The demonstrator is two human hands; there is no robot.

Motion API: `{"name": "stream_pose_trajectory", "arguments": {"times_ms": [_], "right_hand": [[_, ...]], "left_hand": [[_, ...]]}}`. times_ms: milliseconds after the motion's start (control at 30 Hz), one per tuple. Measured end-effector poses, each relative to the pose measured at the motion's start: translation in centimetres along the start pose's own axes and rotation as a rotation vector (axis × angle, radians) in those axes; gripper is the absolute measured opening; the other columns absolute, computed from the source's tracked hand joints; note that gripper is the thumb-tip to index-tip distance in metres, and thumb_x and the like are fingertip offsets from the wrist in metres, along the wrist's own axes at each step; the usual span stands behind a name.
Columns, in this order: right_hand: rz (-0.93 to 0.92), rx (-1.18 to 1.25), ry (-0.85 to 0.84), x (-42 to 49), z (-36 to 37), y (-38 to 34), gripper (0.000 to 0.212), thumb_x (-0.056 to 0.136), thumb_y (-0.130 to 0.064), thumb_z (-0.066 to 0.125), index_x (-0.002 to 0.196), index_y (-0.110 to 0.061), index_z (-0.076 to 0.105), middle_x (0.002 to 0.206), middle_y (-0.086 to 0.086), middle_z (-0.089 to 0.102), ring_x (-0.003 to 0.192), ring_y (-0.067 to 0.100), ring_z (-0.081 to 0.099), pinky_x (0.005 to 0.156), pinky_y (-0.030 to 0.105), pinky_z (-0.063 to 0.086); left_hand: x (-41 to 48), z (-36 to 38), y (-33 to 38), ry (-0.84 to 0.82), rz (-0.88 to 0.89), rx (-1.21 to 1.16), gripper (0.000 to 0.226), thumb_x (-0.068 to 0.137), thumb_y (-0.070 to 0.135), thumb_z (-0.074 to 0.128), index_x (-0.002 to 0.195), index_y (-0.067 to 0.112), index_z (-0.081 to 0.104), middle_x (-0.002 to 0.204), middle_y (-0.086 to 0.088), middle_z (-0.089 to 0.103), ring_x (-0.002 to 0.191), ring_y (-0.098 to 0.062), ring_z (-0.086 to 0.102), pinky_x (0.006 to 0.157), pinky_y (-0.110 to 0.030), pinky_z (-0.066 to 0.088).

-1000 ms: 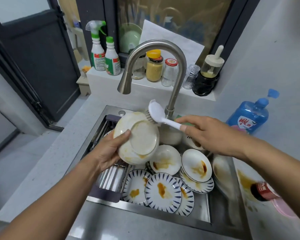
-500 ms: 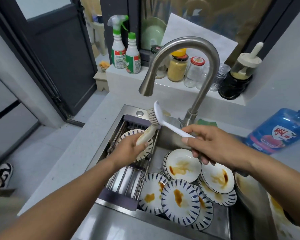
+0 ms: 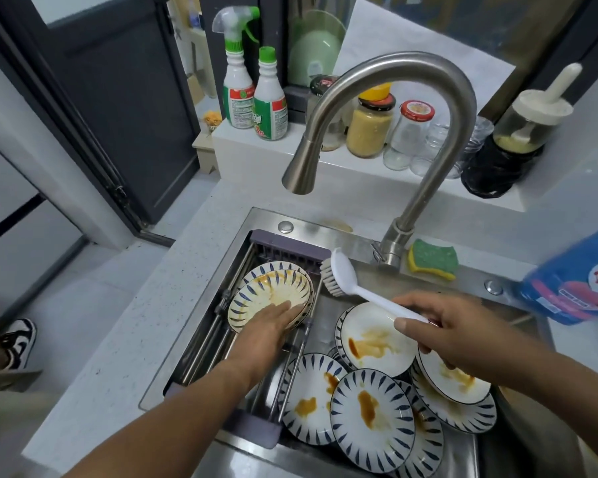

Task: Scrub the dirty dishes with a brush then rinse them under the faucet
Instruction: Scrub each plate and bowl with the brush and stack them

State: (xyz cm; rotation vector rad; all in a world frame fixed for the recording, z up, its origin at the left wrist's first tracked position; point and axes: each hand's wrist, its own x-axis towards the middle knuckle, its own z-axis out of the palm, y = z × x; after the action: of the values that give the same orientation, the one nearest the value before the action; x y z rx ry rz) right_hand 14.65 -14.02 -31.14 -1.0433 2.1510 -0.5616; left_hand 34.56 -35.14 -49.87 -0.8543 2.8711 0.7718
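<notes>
A cream plate with blue dashes and brown smears lies face up on another plate on the drying rack at the sink's left. My left hand rests on its near rim, fingers flat over the edge. My right hand grips the white handle of the dish brush, whose bristled head hangs above the sink just right of the rack. Several sauce-stained plates are piled in the sink basin. The steel faucet arches over the sink with no water running.
A green and yellow sponge lies by the faucet base. A blue soap bottle sits on the right counter. Spray bottles and jars line the back ledge. A shoe shows on the floor at left.
My left hand has lowered the plate from in front of the faucet onto the rack, where it now lies face up. The brush came off the plate and hovers beside the rack.
</notes>
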Motion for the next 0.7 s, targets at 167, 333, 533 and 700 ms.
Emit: {"name": "stream_pose_trajectory", "arguments": {"times_ms": [167,333,533,700], "right_hand": [[-0.001,-0.050,-0.031,0.3,0.5,1.4,0.020,0.097,-0.043,0.061,0.111,-0.058,0.061,0.088,-0.027,0.067,0.074,-0.001,0.065,0.054,0.016,0.045],[-0.013,-0.078,-0.053,0.1,0.4,2.7,0.015,0.098,-0.043,0.059,0.109,-0.052,0.063,0.087,-0.028,0.066,0.070,-0.002,0.063,0.056,0.020,0.044],[0.023,-0.098,-0.006,-1.2,-0.1,5.6,0.019,0.097,-0.043,0.061,0.115,-0.046,0.065,0.076,-0.014,0.067,0.069,0.000,0.062,0.059,0.027,0.047],[0.039,-0.046,0.030,-3.2,-0.9,9.0,0.021,0.096,-0.035,0.066,0.116,-0.040,0.068,0.076,-0.021,0.068,0.064,0.000,0.063,0.059,0.024,0.047]], "left_hand": [[1.1,1.9,-0.5,-0.002,0.007,0.097,0.094,0.097,-0.008,0.054,0.158,0.044,0.005,0.169,0.007,0.014,0.157,-0.019,0.011,0.126,-0.034,0.002],[1.5,3.0,-0.9,-0.058,0.006,0.148,0.100,0.100,0.004,0.057,0.152,0.053,-0.012,0.170,0.008,0.002,0.157,-0.019,-0.002,0.128,-0.041,-0.002],[1.4,1.7,0.0,-0.055,0.006,0.013,0.075,0.106,0.030,0.047,0.157,0.050,-0.004,0.171,0.001,0.005,0.157,-0.018,-0.003,0.127,-0.045,-0.003],[-0.3,1.0,5.9,0.209,0.223,-0.209,0.066,0.097,0.010,0.059,0.156,0.027,0.037,0.159,0.003,0.036,0.148,-0.013,0.028,0.122,-0.027,0.022]]}}
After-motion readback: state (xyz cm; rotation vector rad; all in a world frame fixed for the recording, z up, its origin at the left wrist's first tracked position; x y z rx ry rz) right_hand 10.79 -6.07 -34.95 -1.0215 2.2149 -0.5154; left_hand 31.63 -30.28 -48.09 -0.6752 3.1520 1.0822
